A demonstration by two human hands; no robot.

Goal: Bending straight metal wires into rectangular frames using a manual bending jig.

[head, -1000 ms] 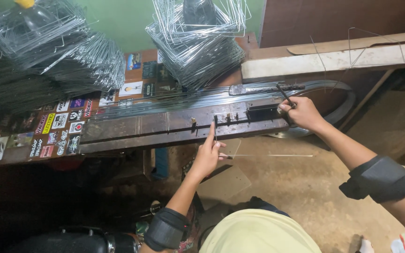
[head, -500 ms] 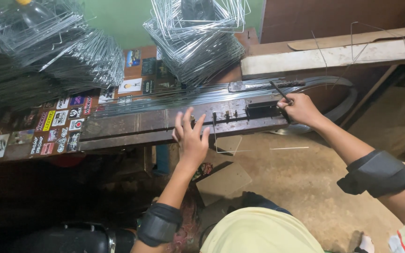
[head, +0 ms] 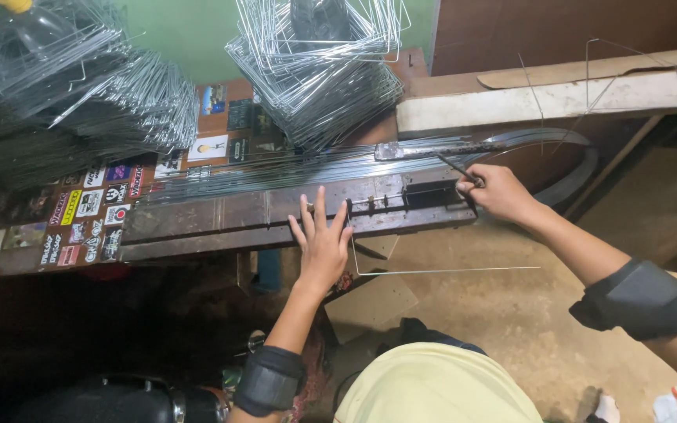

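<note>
My left hand (head: 321,239) lies flat with fingers spread on the front edge of a long rusty metal bending jig (head: 221,219). A thin steel wire (head: 432,272), bent at a right angle, hangs from the jig just right of that hand and runs off to the right. My right hand (head: 497,192) is closed around the dark lever handle (head: 454,166) at the jig's right end. A bundle of straight wires (head: 276,171) lies along the back of the jig.
Stacks of bent wire frames stand at the back left (head: 80,86) and back centre (head: 315,70). The workbench (head: 88,215) is covered in stickers. A pale wooden plank (head: 558,98) runs at the right. A curved metal band (head: 573,157) loops behind the lever.
My left hand has slid left along the jig and gone from pointing with one finger to lying flat with fingers spread. The bent wire now hangs out below the jig. My right hand stays on the lever.
</note>
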